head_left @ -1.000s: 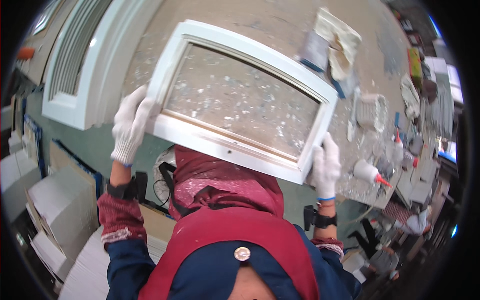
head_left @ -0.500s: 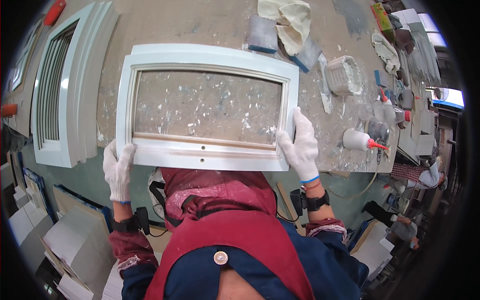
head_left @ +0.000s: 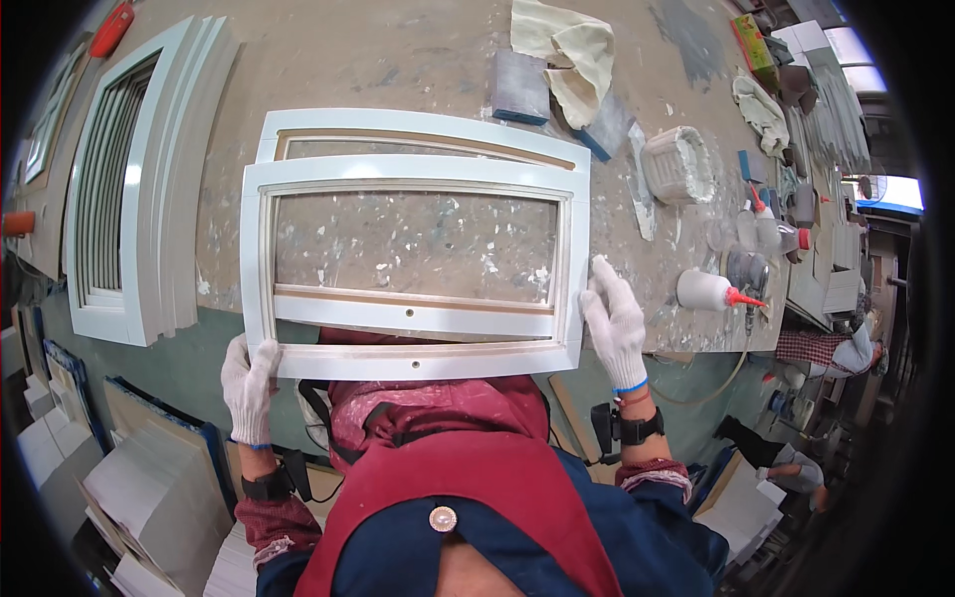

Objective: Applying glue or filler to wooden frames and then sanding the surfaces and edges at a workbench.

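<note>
A white rectangular frame (head_left: 418, 171) with an open middle lies nearest me, partly over a second white frame (head_left: 428, 121) of similar shape. Its near rail has a small brass-coloured hole and extends past the table's edge toward my apron. At the near left corner my left hand (head_left: 249, 390), in a white knit glove, is closed with the thumb on top; its other fingers are mostly hidden. Against the right side is my right hand (head_left: 614, 323), also gloved, with thumb and fingers pressed along the frame's edge.
Several white frames (head_left: 149, 199) stand stacked at the left. Sanding blocks (head_left: 520, 88), a cloth (head_left: 572, 50), a scraper-like strip (head_left: 642, 184), a plastic container (head_left: 678, 164) and a red-tipped glue bottle (head_left: 704, 291) lie on the paint-spotted table (head_left: 328, 60). Another person (head_left: 796, 466) is far right.
The top frame has come toward me between both hands, uncovering the far rail of the frame beneath. My right thumb has moved from the frame's face to its side edge.
</note>
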